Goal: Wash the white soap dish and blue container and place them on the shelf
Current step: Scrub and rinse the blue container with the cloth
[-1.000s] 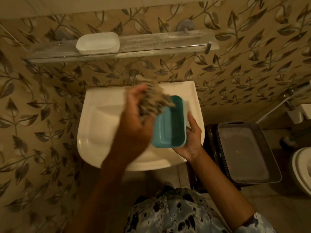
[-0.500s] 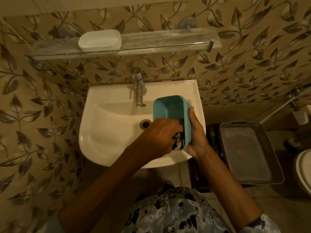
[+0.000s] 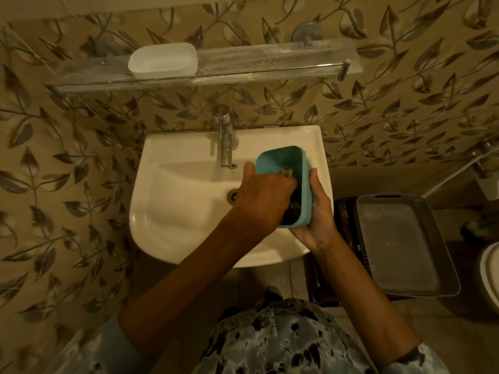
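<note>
The blue container (image 3: 280,160) is held tilted over the right side of the white sink (image 3: 172,201), its opening facing me. My right hand (image 3: 314,211) grips its right wall and underside. My left hand (image 3: 263,198) reaches inside it, fingers closed on a grey scrubbing cloth (image 3: 287,172) that is mostly hidden by the hand. The white soap dish (image 3: 162,60) sits upright on the left part of the glass shelf (image 3: 270,63) above the sink.
A chrome tap (image 3: 226,139) stands at the back of the sink, just left of the container. A grey plastic basket (image 3: 399,247) sits on the floor to the right. A toilet rim (image 3: 490,271) shows at the far right edge.
My left hand came down from in front of the tap with the cloth and went into the container, then pushed further inside. The container tilted more upright.
</note>
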### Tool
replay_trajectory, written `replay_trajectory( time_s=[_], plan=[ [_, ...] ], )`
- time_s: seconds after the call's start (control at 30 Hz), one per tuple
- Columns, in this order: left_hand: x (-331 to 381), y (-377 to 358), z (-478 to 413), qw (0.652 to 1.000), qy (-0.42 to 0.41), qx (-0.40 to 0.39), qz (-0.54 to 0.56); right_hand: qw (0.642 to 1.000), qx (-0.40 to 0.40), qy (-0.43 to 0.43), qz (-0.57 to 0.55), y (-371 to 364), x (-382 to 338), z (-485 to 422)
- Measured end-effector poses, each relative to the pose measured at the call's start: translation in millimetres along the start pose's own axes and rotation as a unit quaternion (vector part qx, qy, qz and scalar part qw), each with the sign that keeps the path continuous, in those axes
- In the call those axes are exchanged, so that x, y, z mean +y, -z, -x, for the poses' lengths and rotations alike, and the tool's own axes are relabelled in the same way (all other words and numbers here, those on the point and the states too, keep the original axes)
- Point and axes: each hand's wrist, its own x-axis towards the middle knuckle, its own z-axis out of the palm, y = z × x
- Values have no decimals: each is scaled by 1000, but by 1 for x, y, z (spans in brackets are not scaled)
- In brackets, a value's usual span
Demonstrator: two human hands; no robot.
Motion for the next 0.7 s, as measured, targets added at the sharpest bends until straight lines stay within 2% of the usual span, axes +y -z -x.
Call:
replay_trajectory(
  time_s=[0.07, 0.17, 0.27, 0.33, 0.37, 0.4, 0.43, 0.47, 0.5, 0.53, 0.57, 0.6, 0.67, 0.7],
  plan=[
    [0, -5, 5, 997, -34, -69, 3, 1000, 12, -3, 26, 5, -4, -1],
    [-9, -10, 5, 987, -59, -108, 107, 999, 16, -12, 44, 9, -5, -1],
    [-16, -18, 3, 952, -32, -85, 292, 998, 16, -6, 57, 9, -5, -4],
    [-14, -27, 3, 908, -3, -41, 417, 997, 25, 7, 69, 10, -7, -7],
    [-11, -32, 3, 868, 36, -13, 494, 996, 30, 13, 77, 11, -7, -9],
    [-7, -34, 2, 805, 92, 18, 585, 996, 31, 14, 88, 10, -5, -10],
    [-5, -32, -3, 712, 172, 39, 680, 995, 32, 14, 98, 8, -1, -10],
    [-3, -26, -8, 593, 257, 40, 762, 995, 33, 6, 97, 4, 5, -10],
    [-1, -23, -15, 491, 323, 27, 808, 996, 37, -4, 87, 2, 11, -11],
    [2, -21, -19, 444, 358, 25, 821, 996, 41, -12, 75, 0, 16, -12],
    [4, -22, -22, 456, 358, 36, 814, 997, 44, -17, 62, -1, 18, -13],
    [5, -25, -22, 513, 337, 57, 788, 997, 46, -18, 55, -2, 16, -12],
    [3, -26, -17, 680, 230, 100, 689, 998, 41, -10, 39, 0, 8, -13],
    [-1, -26, -15, 751, 166, 93, 632, 999, 35, -9, 31, 2, 5, -12]
  ],
)
